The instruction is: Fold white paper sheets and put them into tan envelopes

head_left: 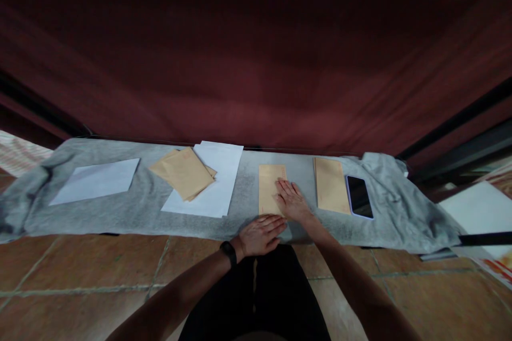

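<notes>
A tan envelope [269, 186] lies upright in front of me on the grey cloth. My right hand [293, 200] rests flat on its right side, fingers stretched out. Across the envelope's near edge lies my left hand [263, 234], palm down with its fingers extended; a black band is on that wrist. To the right is a small stack of tan envelopes [331, 185]. Several more tan envelopes [187, 173] overlap in a loose pile at the left, partly on top of white sheets [222, 181].
A phone [359, 197] with a purple edge lies right of the envelope stack. Another white sheet [98, 182] is at the far left. The grey cloth [300, 168] covers a narrow surface against a dark red fabric wall [256, 74]. Tiled floor [96, 261] shows below.
</notes>
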Available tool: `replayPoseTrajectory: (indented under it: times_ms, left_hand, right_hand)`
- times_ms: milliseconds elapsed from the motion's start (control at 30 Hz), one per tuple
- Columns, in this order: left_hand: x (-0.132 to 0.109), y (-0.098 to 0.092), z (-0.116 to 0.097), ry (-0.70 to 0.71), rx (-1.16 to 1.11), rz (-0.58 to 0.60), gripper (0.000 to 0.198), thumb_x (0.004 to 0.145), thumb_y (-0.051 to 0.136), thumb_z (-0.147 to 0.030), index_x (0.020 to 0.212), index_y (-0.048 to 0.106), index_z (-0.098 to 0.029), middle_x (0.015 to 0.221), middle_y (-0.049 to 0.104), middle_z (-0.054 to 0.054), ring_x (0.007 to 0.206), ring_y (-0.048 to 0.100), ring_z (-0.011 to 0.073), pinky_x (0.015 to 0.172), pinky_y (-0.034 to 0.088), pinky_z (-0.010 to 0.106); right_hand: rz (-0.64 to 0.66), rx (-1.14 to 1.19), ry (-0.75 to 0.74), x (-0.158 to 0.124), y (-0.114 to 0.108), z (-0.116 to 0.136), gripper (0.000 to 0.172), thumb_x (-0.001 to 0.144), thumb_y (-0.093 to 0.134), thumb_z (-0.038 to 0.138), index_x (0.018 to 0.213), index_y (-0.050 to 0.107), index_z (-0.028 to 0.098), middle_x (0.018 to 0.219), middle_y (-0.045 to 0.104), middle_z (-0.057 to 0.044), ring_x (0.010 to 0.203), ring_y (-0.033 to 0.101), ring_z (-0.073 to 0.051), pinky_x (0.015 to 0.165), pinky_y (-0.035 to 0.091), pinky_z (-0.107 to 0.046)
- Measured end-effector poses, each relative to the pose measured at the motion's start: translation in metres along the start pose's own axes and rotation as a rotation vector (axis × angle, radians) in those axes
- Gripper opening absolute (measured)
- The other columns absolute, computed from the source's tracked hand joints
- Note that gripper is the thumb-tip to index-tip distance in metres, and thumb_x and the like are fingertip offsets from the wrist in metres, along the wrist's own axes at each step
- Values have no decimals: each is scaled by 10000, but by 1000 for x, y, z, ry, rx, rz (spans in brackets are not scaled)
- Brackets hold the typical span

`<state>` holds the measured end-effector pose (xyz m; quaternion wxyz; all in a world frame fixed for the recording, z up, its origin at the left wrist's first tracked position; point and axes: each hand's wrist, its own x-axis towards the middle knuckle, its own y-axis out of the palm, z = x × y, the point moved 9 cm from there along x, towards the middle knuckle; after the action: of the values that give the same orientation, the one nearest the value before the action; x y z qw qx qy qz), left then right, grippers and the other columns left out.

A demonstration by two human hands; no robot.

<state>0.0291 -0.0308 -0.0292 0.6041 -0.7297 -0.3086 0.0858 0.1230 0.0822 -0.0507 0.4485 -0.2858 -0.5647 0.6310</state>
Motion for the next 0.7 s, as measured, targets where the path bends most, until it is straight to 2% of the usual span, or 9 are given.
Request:
replayPoseTrajectory:
  times_ms: [167,333,533,600,700]
  left_hand:
    - [0,0,1,-6,-13,-5,465,1003,461,-364,1422,563,-189,1492,579,84,1400,519,220,1176,420,387]
    - [-2,-4,1,-5,-18,-75,423,1007,460,-312,1376,595,-156,1405,646,114,1364,553,227,1154,463,393]
    - [-2,-11,8,-81,-72,-124,317,1020,428,-222,1249,645,-186,1314,695,83,1337,571,183,1137,488,353]
    - [0,-11,14,-150,-61,-139,347,1030,395,-217,1299,614,-194,1333,684,83,1355,557,178,1138,487,360]
    - [8,-6,22,-220,-15,-127,437,1046,355,-246,1456,491,-177,1471,591,101,1432,479,189,1177,440,389]
  right_hand:
    - [3,17,-50,-35,-5,11,563,1069,344,332,1604,306,163,1639,353,-116,1529,327,-245,1262,238,-501]
    - [-23,44,-99,-66,-10,20,555,1079,345,338,1606,301,172,1632,366,-108,1510,368,-237,1261,264,-489]
    - [-56,96,-211,-99,-19,32,573,1058,436,335,1604,310,215,1616,402,-93,1482,418,-232,1252,307,-497]
    - [-59,125,-227,-106,-22,34,579,1045,466,314,1599,324,223,1603,427,-90,1467,443,-235,1242,335,-505]
    - [-75,183,-227,-112,-28,34,554,1025,490,271,1570,393,242,1552,506,-88,1423,503,-234,1217,382,-513]
